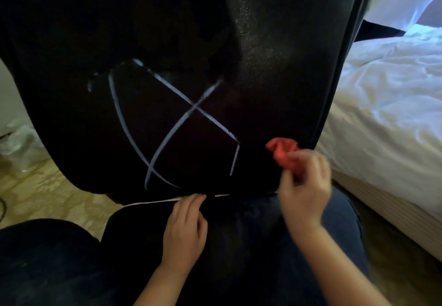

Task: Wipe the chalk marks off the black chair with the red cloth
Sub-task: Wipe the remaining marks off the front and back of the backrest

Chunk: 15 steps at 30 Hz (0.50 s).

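"While the right hand [305, 186] is blurred, can you see what it holds?"

"Yes, a red cloth [282, 149], soft and crumpled into a small wad. It is pinched between the thumb and the curled fingers [299, 159], and most of the wad pokes out above the fingertips."

"Where is that on the black chair [275, 66]?"

"Low on the right of the broad backrest, near its right edge. I cannot tell whether the cloth touches the fabric, which is matte with a fine grain that glints where light falls."

"And the chalk marks [194, 108]?"

"They are thin white lines: two long strokes crossing in an X, a curved stroke down the left, and a short straight one at the lower right. The cloth sits to the right of them all, close to that short stroke but apart from it."

"What about the left hand [185, 229]?"

"It lies flat on dark cloth below the backrest, holding nothing, with its fingers straight and close together. The fingertips reach a pale strip along the backrest's lower edge."

"Anything around the chair?"

"A bed [387, 114] with rumpled white sheets is on the right. At the far left is crinkled clear plastic [19, 140] on a beige patterned floor [47, 193]."
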Available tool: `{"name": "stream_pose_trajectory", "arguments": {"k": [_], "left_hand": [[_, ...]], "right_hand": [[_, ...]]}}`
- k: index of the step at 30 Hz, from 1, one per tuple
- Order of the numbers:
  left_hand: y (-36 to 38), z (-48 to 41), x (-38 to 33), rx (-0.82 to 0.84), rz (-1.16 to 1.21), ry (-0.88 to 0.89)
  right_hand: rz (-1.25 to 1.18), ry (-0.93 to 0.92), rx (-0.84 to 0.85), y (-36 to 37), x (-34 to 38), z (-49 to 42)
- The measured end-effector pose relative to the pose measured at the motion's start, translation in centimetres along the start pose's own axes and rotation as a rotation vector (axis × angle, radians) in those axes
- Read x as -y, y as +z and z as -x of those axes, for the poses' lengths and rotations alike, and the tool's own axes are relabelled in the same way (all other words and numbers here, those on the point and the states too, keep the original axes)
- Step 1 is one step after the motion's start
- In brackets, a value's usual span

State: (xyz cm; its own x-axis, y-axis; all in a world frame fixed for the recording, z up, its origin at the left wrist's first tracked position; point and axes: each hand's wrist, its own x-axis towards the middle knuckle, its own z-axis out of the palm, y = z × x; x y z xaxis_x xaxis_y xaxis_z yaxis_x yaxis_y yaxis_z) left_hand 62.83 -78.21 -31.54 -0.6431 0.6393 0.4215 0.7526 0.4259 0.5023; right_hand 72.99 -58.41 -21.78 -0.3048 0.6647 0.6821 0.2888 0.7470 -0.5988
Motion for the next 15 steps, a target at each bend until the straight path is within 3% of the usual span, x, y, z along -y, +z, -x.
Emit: {"name": "stream_pose_trajectory", "arguments": {"k": [5,7,13,15], "left_hand": [[-0.2,0.2,0.2,-0.007,0.002,-0.018],[-0.3,0.5,0.4,-0.003,0.005,-0.026],[-0.4,-0.2,0.2,-0.053,0.011,-0.034],[-0.1,-0.3,0.1,-0.053,0.013,-0.034]], "right_hand": [[-0.044,-0.045,0.268,3.9,2.3,4.3],[-0.071,-0.031,0.284,3.5,2.2,4.3],[-0.021,0.183,-0.045,-0.8,-1.0,2.4],[-0.029,0.243,-0.076,-0.4,-0.9,2.6]]}}
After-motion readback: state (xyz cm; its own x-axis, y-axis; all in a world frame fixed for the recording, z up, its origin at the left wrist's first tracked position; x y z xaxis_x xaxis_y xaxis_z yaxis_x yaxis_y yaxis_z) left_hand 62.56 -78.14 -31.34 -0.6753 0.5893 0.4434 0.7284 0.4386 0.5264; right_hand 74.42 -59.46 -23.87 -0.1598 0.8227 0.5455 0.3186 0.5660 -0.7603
